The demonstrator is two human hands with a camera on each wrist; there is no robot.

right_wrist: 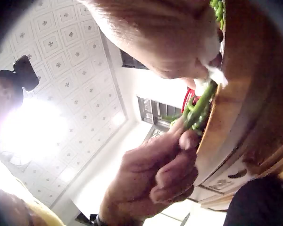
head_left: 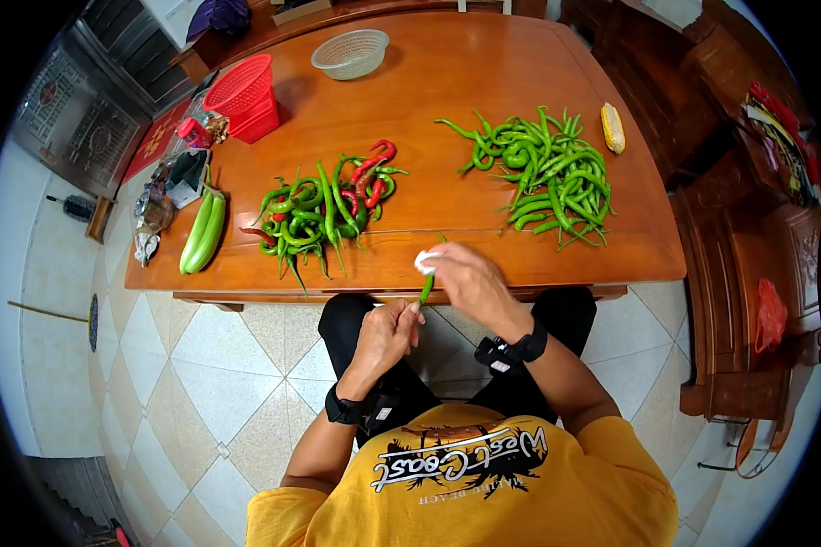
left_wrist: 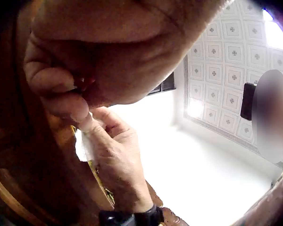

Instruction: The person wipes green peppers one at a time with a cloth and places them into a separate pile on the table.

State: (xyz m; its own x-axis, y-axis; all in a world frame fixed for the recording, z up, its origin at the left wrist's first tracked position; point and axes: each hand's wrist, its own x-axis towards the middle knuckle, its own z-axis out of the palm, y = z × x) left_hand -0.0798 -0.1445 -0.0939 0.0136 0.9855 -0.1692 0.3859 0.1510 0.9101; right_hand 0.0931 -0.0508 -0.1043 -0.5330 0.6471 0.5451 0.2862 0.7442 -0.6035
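Note:
In front of the table edge, my left hand (head_left: 385,339) pinches one end of a green chili pepper (head_left: 427,288). Fingers of my right hand (head_left: 472,287) grip a white tissue (head_left: 426,263) against the upper part of that pepper. In the right wrist view the pepper (right_wrist: 201,104) runs from the left fingertips up into the tissue (right_wrist: 219,76). A pile of mixed red and green peppers (head_left: 324,208) lies on the table ahead of my left hand. Beyond my right hand spreads a larger pile of green peppers (head_left: 556,173).
The wooden table (head_left: 410,109) has a pale green basket (head_left: 350,55) at its far side and a red basket (head_left: 244,98) at the left. Two long green eggplants (head_left: 203,232) lie near the left edge. A corn cob (head_left: 613,129) lies at the right.

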